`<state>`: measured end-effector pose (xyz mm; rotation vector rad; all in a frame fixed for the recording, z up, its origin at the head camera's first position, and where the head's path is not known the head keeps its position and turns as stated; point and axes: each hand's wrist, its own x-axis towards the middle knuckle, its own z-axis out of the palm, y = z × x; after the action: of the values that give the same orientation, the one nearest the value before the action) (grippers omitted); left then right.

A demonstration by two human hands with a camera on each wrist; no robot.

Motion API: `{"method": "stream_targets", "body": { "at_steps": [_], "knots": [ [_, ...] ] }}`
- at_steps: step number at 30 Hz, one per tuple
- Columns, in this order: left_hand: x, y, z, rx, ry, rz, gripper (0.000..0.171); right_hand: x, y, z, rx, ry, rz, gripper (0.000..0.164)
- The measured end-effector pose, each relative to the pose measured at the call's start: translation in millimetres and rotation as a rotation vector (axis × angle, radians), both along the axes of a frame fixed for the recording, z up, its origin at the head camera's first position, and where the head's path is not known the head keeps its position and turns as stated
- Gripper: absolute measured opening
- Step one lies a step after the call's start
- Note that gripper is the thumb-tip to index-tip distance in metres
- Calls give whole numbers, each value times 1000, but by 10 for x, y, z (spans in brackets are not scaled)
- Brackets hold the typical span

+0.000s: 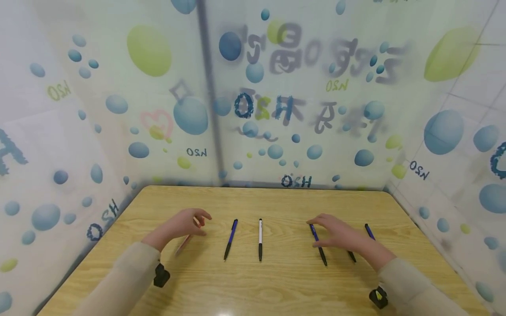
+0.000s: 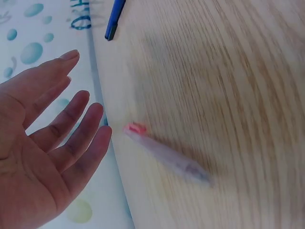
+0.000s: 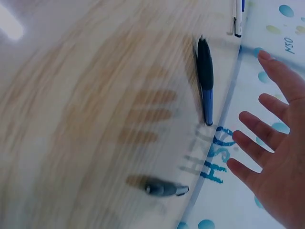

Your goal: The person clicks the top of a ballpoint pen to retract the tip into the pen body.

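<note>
Head view: bright, even illumination; small white glare at six o'clock on the pale yellow wood-grain tabletop (image 1: 284, 289). Left wrist view: slim translucent pen with red end (image 2: 167, 157), at five o'clock, blurred. Right wrist view: dimmer; white glare at ten o'clock, soft brown finger-shaped shadows (image 3: 145, 114) at dial centre.

**Bubble-Print Sheeting (image 1: 284, 136) Encloses a Wood-Grain Desk (image 1: 292, 289)**

We look across the pale yellow desk, its far corners rounded, with sheeting rising behind it and along both sides. Blue and green ovals dot the backdrop, among them a large green oval (image 1: 149, 50) at upper left and a blue oval (image 1: 191, 115) just beside a dark vertical band (image 1: 209, 87). We see mirrored H2O lettering (image 1: 262, 107) near center, blurred grey writing (image 1: 286, 61) above, a faint pink heart (image 1: 169, 120) at left and thin grid lines (image 1: 470, 98) at right.
</note>
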<state>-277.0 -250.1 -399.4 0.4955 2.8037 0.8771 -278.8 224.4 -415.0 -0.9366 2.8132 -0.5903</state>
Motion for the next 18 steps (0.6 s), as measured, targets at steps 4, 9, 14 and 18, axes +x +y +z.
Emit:
{"method": "stream_targets", "body": {
  "at_steps": [4,9,14,18],
  "knots": [
    [-21,120,-21,-5,-20,0,46,-11,-92,-15,11,-5,35,66],
    [-57,250,-52,-10,-33,-26,43,-13,-177,-43,18,-19,56,66],
    [-93,377,-113,-9,-42,-46,41,2,-283,-46,-3,-40,90,65],
    [-101,496,-150,-53,-28,-41,39,4,-370,-59,-3,-32,118,64]
  ]
}}
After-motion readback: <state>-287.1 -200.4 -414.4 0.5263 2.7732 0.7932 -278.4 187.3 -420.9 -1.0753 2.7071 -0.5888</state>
